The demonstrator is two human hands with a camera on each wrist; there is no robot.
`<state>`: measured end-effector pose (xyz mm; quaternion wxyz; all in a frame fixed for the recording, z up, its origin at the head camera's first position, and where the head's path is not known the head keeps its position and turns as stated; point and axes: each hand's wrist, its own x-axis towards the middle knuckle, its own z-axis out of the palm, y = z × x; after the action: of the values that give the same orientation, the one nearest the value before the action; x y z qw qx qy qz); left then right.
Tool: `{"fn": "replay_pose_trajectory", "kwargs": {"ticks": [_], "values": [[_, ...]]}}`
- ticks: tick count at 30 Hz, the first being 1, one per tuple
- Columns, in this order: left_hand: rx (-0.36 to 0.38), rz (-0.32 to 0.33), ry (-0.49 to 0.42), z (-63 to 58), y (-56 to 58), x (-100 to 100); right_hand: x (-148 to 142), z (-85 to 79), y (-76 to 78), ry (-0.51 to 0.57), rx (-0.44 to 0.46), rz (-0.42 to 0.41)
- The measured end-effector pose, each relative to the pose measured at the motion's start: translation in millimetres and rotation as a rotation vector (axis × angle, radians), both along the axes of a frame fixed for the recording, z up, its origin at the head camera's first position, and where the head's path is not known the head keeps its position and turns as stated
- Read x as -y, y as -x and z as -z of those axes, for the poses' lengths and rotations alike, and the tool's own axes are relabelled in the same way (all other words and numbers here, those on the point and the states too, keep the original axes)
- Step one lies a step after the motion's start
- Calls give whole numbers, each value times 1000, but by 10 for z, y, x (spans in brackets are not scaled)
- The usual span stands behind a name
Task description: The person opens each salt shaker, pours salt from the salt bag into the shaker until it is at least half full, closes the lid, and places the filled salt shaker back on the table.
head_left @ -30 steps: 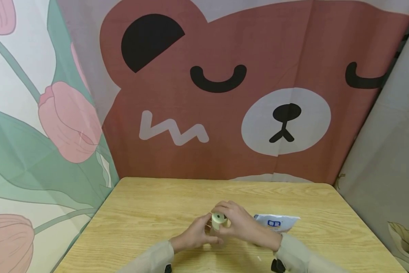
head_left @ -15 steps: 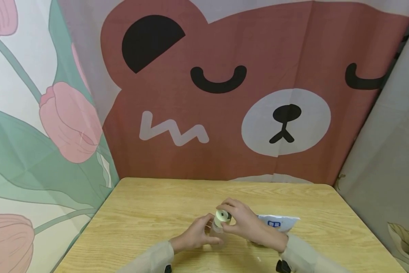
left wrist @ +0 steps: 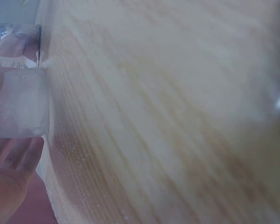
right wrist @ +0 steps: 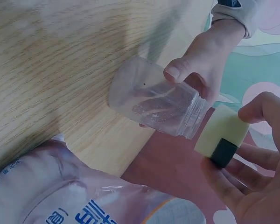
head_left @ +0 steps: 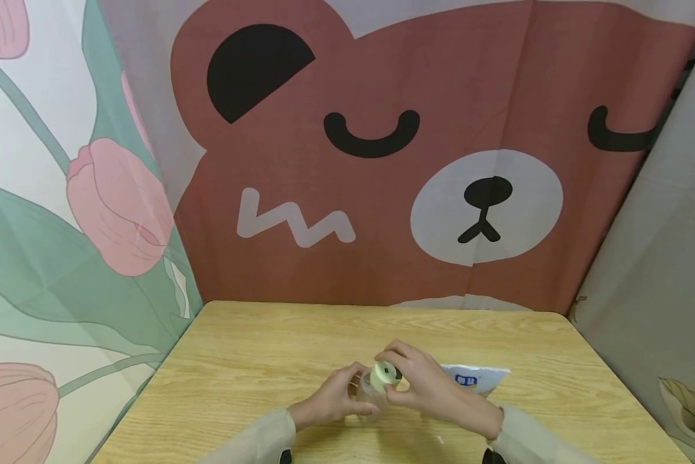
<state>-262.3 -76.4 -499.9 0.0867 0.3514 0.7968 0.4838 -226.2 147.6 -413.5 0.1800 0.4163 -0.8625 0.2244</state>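
A clear plastic jar (right wrist: pixel 149 93) with a threaded neck stands on the table, with a few white grains inside. My left hand (head_left: pixel 332 396) holds it round the side, thumb in front and fingers behind. In the right wrist view, a pale yellow-green lid (right wrist: pixel 221 128) with a dark tab is tilted just beyond the jar's mouth, a small gap between them. My right hand (head_left: pixel 434 390) pinches this lid between thumb and fingers. The left wrist view shows only the lower part of the jar (left wrist: pixel 21 102) beside my left fingers.
Right of the jar, partly behind my right wrist, lies a white plastic bag (head_left: pixel 477 377) with blue print. The wooden table (head_left: pixel 254 341) reaches back to a bear-print cloth (head_left: pixel 382 212). Small white specks lie on the tabletop near the jar.
My right hand has shifted right, and the lid has come up and away from the jar's mouth, exposing the neck. My left hand has stayed in place round the jar.
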Motion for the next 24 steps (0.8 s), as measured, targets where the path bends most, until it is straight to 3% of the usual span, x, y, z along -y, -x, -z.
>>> {"fn": "replay_pose_trajectory", "kwargs": {"ticks": [11,19,24], "values": [[3,19,7,-21,8,7,-50,-4,-103,12,-20,-37],[21,34,0,1,27,19,-90,-30,-207,-26,69,-47],[10,37,3,7,33,27,-103,-12,-251,-66,27,-31]]}}
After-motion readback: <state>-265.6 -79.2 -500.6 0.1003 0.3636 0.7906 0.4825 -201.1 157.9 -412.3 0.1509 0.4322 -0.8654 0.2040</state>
